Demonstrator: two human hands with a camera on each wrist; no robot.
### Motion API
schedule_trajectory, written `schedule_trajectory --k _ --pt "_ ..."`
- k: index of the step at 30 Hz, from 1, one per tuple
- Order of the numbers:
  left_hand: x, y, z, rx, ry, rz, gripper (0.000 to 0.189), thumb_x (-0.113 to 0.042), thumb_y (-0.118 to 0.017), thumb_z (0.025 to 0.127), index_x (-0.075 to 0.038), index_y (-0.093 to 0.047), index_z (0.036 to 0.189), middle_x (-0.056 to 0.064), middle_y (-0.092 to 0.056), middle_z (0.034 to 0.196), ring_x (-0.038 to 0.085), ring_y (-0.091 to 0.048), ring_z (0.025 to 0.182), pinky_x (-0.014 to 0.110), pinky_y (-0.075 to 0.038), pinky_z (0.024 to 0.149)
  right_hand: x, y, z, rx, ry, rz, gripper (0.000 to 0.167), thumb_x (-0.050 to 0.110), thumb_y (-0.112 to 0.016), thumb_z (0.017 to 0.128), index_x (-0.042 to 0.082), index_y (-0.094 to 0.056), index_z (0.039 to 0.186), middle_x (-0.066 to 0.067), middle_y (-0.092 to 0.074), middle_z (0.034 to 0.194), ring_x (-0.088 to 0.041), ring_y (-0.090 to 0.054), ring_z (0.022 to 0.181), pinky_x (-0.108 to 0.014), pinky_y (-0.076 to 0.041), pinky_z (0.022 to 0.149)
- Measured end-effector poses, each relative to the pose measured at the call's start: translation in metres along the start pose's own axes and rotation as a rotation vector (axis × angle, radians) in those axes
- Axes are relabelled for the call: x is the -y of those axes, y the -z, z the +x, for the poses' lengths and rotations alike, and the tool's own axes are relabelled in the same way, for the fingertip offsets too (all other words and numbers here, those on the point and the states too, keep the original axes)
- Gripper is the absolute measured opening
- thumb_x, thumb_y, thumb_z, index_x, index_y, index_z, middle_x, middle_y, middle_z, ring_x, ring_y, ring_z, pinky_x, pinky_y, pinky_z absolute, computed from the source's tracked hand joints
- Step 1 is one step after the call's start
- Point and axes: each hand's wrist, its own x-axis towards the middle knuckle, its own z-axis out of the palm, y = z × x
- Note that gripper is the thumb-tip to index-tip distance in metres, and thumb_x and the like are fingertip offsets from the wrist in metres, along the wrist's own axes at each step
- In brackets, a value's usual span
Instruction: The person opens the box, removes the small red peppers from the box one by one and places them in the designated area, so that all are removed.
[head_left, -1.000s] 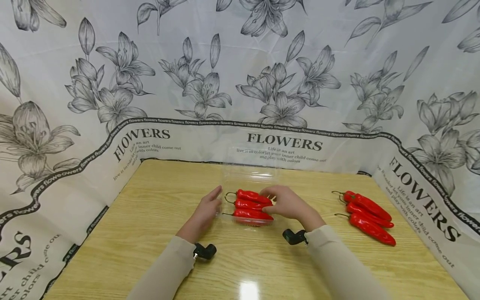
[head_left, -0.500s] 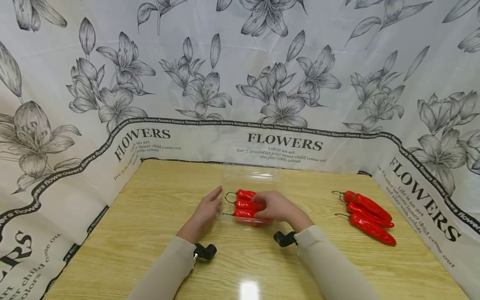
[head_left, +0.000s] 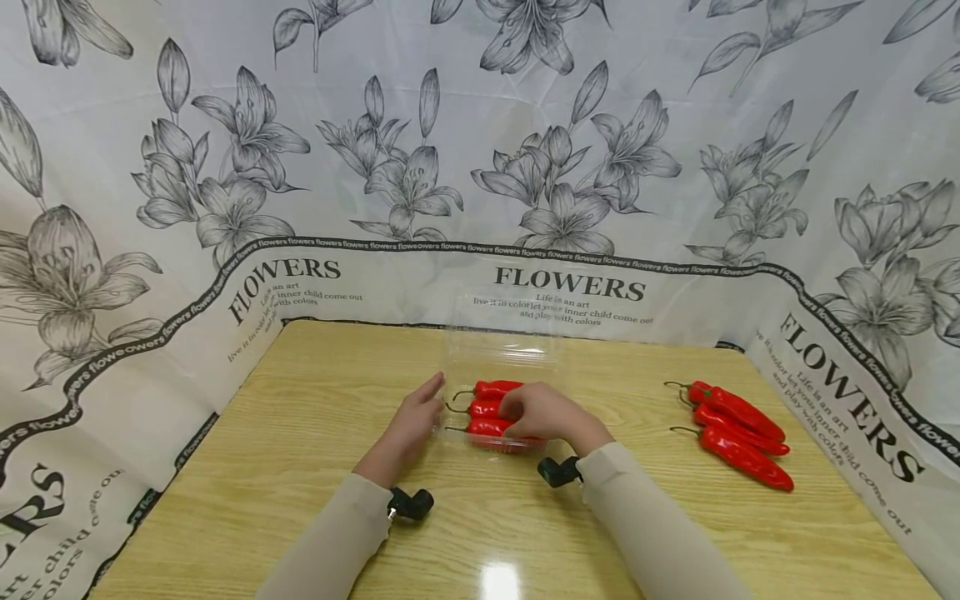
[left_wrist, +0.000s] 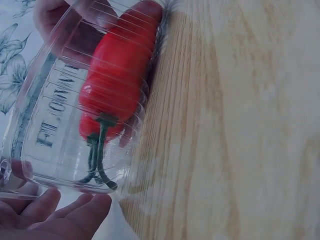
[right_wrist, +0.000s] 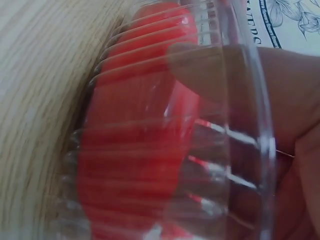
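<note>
Three long red peppers (head_left: pixel 489 408) with green stems lie side by side in a clear plastic clamshell box (head_left: pixel 495 446), its lid (head_left: pixel 504 321) standing up behind it. My left hand (head_left: pixel 411 417) rests against the left end of the box. In the left wrist view, its straight fingertips (left_wrist: pixel 92 202) touch the end wall near the stems. Reaching into the box from the right, my right hand (head_left: pixel 551 414) grips the middle pepper with fingers and thumb. The hand hides the right ends of the peppers. Through the ribbed wall, the right wrist view shows the thumb (right_wrist: pixel 200 70) over the front pepper (right_wrist: pixel 135 140).
On the right of the wooden table (head_left: pixel 300 500), three more red peppers (head_left: pixel 738 433) lie together, stems to the left. A white flower-print cloth (head_left: pixel 420 283) encloses the table at the back and sides. Small black wrist cameras hang below both hands.
My right hand has moved left, farther over the peppers in the box. The stems of the middle and rear peppers have shifted slightly. My left hand has stayed in place.
</note>
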Motion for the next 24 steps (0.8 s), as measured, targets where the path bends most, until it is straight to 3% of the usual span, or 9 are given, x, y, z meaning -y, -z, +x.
schedule_trajectory --k 4,8,12,16,19,23,24 --pt "0.000 0.001 0.000 0.006 -0.005 -0.016 0.058 -0.006 -0.038 0.099 -0.014 -0.026 0.154 0.007 -0.025 0.161 0.027 -0.033 0.136 0.029 -0.039 0.075 0.000 -0.001 0.006 0.025 0.011 -0.004 0.018 0.019 -0.080 0.076 0.017 -0.072 0.092 0.007 -0.067 0.089 -0.012 -0.056 0.082 -0.033 -0.048 0.081" --pt "0.001 0.001 0.001 0.010 -0.003 -0.009 0.057 -0.007 -0.038 0.100 -0.015 -0.026 0.155 0.006 -0.024 0.161 0.025 -0.031 0.138 0.028 -0.038 0.083 -0.001 -0.003 0.011 0.044 0.011 -0.016 0.018 0.018 -0.080 0.076 0.017 -0.071 0.091 0.007 -0.067 0.087 -0.012 -0.056 0.082 -0.031 -0.048 0.081" --pt "0.002 0.001 0.001 0.008 0.000 -0.011 0.057 -0.007 -0.039 0.099 -0.015 -0.027 0.154 0.006 -0.025 0.161 0.024 -0.034 0.135 0.027 -0.039 0.081 -0.002 -0.004 0.013 0.066 -0.014 -0.028 0.017 0.016 -0.079 0.075 0.017 -0.070 0.089 0.005 -0.066 0.086 -0.014 -0.054 0.082 -0.031 -0.046 0.079" --pt "0.002 0.000 0.000 0.008 -0.003 -0.025 0.057 -0.006 -0.039 0.099 -0.015 -0.027 0.154 0.007 -0.025 0.161 0.023 -0.047 0.107 0.025 -0.039 0.068 -0.003 -0.004 0.013 0.081 -0.030 -0.023 0.016 0.015 -0.078 0.075 0.018 -0.070 0.088 0.005 -0.065 0.085 -0.015 -0.054 0.081 -0.031 -0.045 0.078" --pt "0.002 -0.001 0.000 0.007 -0.003 -0.026 0.056 -0.006 -0.038 0.100 -0.014 -0.027 0.154 0.008 -0.026 0.160 0.018 -0.043 0.081 0.024 -0.039 0.066 -0.004 -0.004 0.013 0.077 -0.030 -0.030 0.015 0.016 -0.078 0.075 0.019 -0.070 0.088 0.007 -0.064 0.084 -0.015 -0.054 0.082 -0.032 -0.045 0.080" --pt "0.002 0.000 0.000 0.002 -0.002 -0.021 0.056 -0.007 -0.039 0.100 -0.014 -0.027 0.154 0.007 -0.026 0.160 0.022 -0.049 0.100 0.025 -0.039 0.070 -0.006 0.000 0.010 0.057 -0.031 -0.023 0.018 0.018 -0.079 0.075 0.020 -0.071 0.091 0.008 -0.064 0.087 -0.014 -0.054 0.085 -0.032 -0.046 0.082" --pt "0.001 0.000 0.001 0.000 -0.002 -0.020 0.056 -0.007 -0.039 0.100 -0.014 -0.027 0.154 0.006 -0.026 0.160 0.024 -0.048 0.110 0.026 -0.039 0.073 -0.007 0.001 0.009 0.050 -0.037 -0.017 0.020 0.019 -0.079 0.075 0.020 -0.071 0.093 0.008 -0.064 0.088 -0.014 -0.054 0.085 -0.033 -0.046 0.082"
